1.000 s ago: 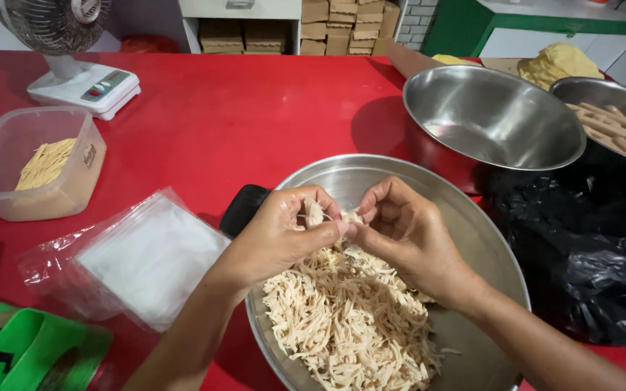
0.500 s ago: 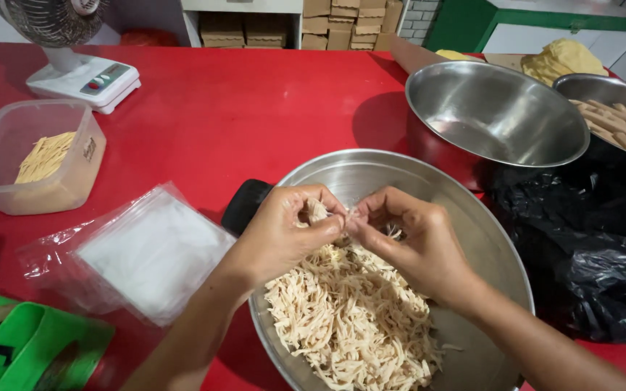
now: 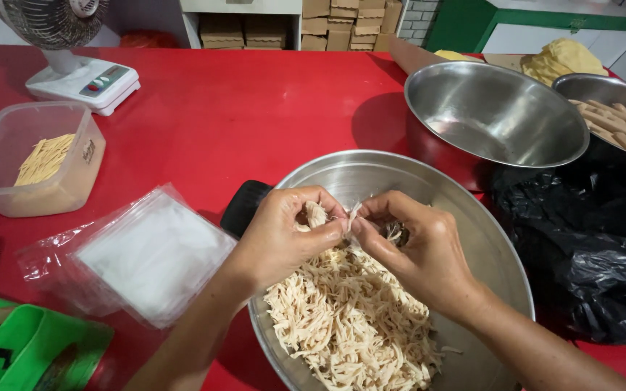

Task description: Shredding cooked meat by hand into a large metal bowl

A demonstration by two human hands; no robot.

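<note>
Shredding looks well along: pale shreds (image 3: 349,326) are filling approx half the big steel bowl (image 3: 487,246). One small pale piece (image 3: 318,214) is getting pulled apart above the pile. Left hand (image 3: 284,239) & right hand (image 3: 422,250) are both pinching it, fingertips closed tight, nearly touching each other. Other bowl (image 3: 501,116) is sitting empty behind.
</note>
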